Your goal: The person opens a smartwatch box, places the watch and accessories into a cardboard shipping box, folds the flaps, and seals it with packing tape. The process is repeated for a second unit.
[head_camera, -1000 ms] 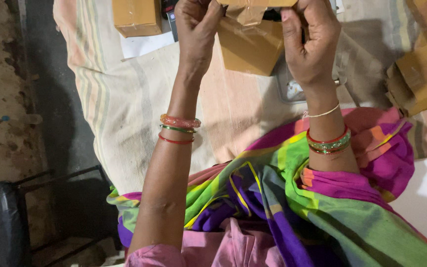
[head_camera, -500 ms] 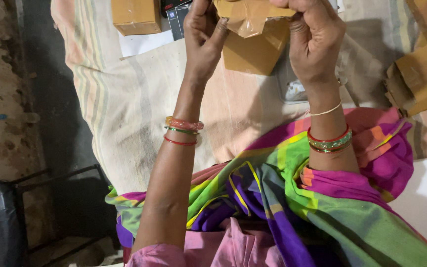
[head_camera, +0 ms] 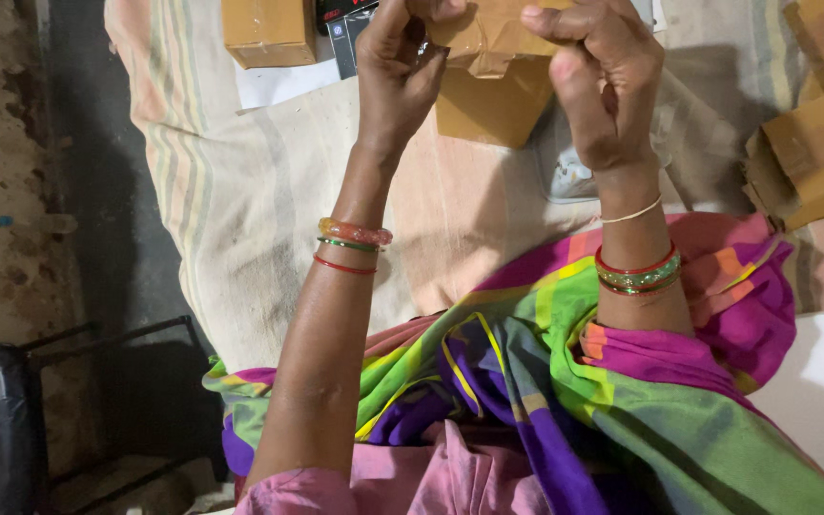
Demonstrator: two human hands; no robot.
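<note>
Both hands, left hand [head_camera: 402, 72] and right hand [head_camera: 598, 81], pinch shut on a brown cardboard box [head_camera: 488, 38] held up over the striped cloth [head_camera: 240, 200]; its flaps look half folded; more boxes [head_camera: 817, 157] wait nearby.

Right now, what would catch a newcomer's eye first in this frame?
Both hands: the left hand and right hand are raised at top centre, with a grip on a small brown cardboard box. Next, the bright bangles on the left wrist and the green, purple and pink draped cloth across the lower frame. More brown boxes lie at right on the striped sheet.
</note>
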